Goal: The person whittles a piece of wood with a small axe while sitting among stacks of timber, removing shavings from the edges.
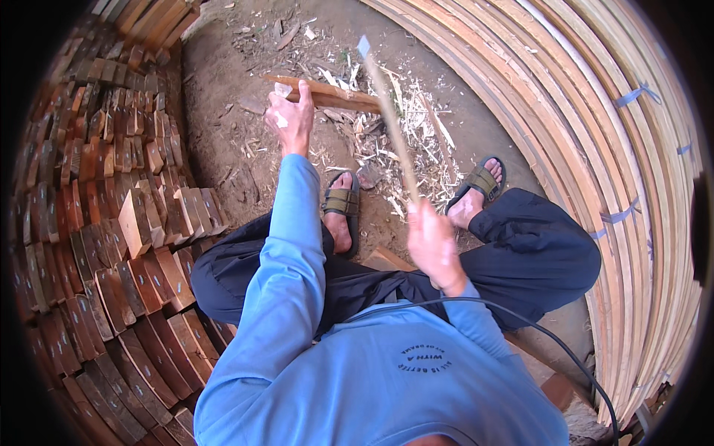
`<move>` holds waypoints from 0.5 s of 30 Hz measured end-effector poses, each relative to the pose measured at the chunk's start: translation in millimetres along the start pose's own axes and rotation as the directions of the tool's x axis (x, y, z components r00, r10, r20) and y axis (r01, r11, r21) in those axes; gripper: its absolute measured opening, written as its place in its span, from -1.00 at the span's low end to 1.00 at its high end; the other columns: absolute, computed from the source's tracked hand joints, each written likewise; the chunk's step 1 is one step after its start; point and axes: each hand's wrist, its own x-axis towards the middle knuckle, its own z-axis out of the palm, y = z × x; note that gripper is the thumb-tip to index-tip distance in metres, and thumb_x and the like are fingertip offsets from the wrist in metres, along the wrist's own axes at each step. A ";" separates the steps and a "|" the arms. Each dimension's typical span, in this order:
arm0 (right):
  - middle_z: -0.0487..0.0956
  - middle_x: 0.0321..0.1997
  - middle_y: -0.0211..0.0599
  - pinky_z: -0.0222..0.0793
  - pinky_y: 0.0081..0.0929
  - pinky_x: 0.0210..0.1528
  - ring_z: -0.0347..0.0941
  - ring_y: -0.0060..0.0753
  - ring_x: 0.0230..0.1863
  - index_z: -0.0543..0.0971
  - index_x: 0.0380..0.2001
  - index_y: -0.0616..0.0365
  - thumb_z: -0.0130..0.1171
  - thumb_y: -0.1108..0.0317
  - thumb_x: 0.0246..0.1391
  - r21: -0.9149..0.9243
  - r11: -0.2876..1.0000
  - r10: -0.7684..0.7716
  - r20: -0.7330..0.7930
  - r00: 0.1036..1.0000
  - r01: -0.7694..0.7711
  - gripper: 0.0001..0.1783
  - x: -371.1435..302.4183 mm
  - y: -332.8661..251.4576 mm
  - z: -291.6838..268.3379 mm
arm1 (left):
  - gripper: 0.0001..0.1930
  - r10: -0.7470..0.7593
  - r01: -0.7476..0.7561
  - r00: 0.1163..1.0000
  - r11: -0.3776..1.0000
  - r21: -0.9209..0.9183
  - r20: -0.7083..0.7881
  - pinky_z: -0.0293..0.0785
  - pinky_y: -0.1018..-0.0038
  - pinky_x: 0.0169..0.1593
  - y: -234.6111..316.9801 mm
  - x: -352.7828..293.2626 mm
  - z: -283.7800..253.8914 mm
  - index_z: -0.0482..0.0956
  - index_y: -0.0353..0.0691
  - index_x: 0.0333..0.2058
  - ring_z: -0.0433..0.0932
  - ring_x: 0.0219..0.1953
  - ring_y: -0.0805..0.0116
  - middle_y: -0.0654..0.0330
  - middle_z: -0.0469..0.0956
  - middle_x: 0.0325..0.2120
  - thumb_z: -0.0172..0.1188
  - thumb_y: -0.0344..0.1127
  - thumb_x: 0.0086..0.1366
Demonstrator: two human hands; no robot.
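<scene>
My left hand [290, 117] is closed on the left part of a reddish-brown wooden board [346, 97], its thumb along the upper side. The board lies crosswise above the ground in front of my feet. In my right hand [435, 241] is the pale wooden handle of a long-handled chopping tool [394, 126], fingers wrapped round its lower end. Its small metal head [364, 47] is raised beyond the board, slightly blurred, so its exact shape cannot be made out. The handle crosses in front of the board's right end.
Pale wood shavings [405, 149] litter the dirt around my sandaled feet [342, 215]. Stacked wood blocks [141, 275] rise close on the left. Long strapped planks [587, 111] curve along the right. A black cable [513, 311] runs across my lap to the lower right.
</scene>
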 end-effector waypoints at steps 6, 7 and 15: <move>0.50 -0.57 0.22 0.36 0.12 -0.41 0.51 0.33 -0.47 0.44 -0.36 0.33 -0.07 0.16 0.36 -0.063 0.998 -0.025 0.031 0.999 0.026 -0.61 5.9 34.1 20.5 | -0.39 -0.008 0.008 1.000 1.000 -0.008 0.014 0.51 0.04 -0.07 -0.1 -9.2 -6.3 0.53 -0.52 -0.25 0.63 -0.27 -0.26 -0.31 0.62 -0.37 0.26 0.10 0.19; 0.49 -0.61 0.17 0.34 0.07 -0.50 0.50 0.27 -0.53 0.44 -0.36 0.32 -0.07 0.18 0.37 0.065 0.996 0.061 -0.039 0.997 -0.059 -0.63 7.0 7.3 -1.0 | -0.40 -0.014 0.014 1.000 1.000 -0.010 -0.003 0.51 0.04 -0.07 -8.0 -11.1 -6.5 0.53 -0.52 -0.25 0.63 -0.27 -0.25 -0.32 0.62 -0.37 0.26 0.10 0.19; 0.51 -0.62 0.16 0.40 0.11 -0.37 0.53 0.29 -0.49 0.45 -0.34 0.34 -0.01 0.24 0.33 -0.112 0.986 -0.113 0.080 0.990 0.121 -0.68 4.1 42.3 44.6 | -0.41 0.018 -0.018 1.000 1.000 -0.010 -0.008 0.51 0.05 -0.07 12.8 -2.8 -3.7 0.53 -0.51 -0.26 0.63 -0.26 -0.26 -0.32 0.62 -0.36 0.25 0.09 0.21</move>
